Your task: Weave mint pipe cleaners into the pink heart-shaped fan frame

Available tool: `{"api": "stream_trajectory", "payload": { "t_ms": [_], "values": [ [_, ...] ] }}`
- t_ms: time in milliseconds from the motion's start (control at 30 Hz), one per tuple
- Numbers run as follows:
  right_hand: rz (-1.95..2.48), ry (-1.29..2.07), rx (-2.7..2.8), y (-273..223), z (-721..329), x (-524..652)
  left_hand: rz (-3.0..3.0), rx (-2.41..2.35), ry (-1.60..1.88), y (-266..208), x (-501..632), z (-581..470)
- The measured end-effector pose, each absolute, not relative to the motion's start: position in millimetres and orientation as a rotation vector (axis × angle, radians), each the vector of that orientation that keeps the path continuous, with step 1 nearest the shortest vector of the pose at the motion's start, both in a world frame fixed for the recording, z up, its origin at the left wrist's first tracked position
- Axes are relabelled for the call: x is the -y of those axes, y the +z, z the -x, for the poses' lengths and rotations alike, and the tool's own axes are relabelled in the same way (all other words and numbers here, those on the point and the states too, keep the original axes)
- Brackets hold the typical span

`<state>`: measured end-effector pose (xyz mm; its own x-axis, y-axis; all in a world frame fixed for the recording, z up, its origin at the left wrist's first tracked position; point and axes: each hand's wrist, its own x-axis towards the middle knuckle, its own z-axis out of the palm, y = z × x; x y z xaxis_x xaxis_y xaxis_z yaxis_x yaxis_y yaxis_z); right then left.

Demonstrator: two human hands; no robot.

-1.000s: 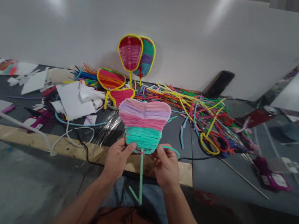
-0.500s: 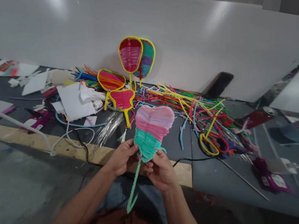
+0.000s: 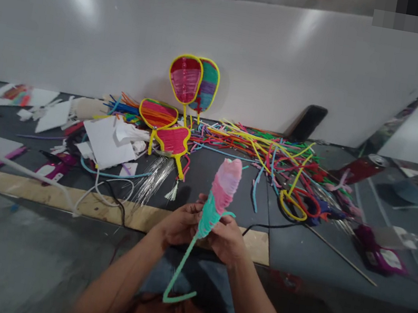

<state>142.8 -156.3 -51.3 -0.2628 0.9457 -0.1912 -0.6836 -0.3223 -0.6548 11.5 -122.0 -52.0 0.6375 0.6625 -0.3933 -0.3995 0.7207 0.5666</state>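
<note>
Between my hands is a heart-shaped pipe-cleaner fan (image 3: 223, 191), striped lilac, pink and teal, seen nearly edge-on. Its green pipe-cleaner handle (image 3: 181, 267) hangs toward my body and bends sharply at the lower end. My left hand (image 3: 183, 222) grips the fan's teal lower part from the left, its fingers partly behind it. On the other side my right hand (image 3: 228, 237) has its fingers closed at the teal edge, where a short teal end sticks out. Beyond them lies a pink fan with a yellow rim (image 3: 173, 141).
Two yellow-rimmed fans (image 3: 185, 79) lean on the white partition (image 3: 133, 37). Loose pipe cleaners (image 3: 243, 141) are heaped along its foot, near a phone (image 3: 308, 123). White paper (image 3: 109, 142) lies left; yellow-handled scissors (image 3: 292, 205), a red can (image 3: 363, 169) and a purple glue gun (image 3: 380, 254) lie right.
The heart-shaped fan has turned from facing me to nearly edge-on, its top tilting right. The bent end of its handle has swung out to the right. Both hands still hold it.
</note>
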Motion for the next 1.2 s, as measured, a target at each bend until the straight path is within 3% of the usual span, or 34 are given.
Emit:
{"api": "stream_trajectory", "payload": {
  "t_ms": [100,267,533,1200],
  "values": [
    [0.752,1.704,0.578,-50,-144,153,-0.528,-0.745,0.631,-54,123,-17],
    [0.975,1.24,0.807,-48,-152,143,-0.675,-0.902,0.93,-43,126,-15],
    [1.249,0.773,1.056,-44,-150,148,-0.843,-0.979,0.952,-31,134,-10],
    [1.237,0.811,0.951,-49,-150,156,-0.796,-0.991,1.127,-34,134,-13]
  ]
}}
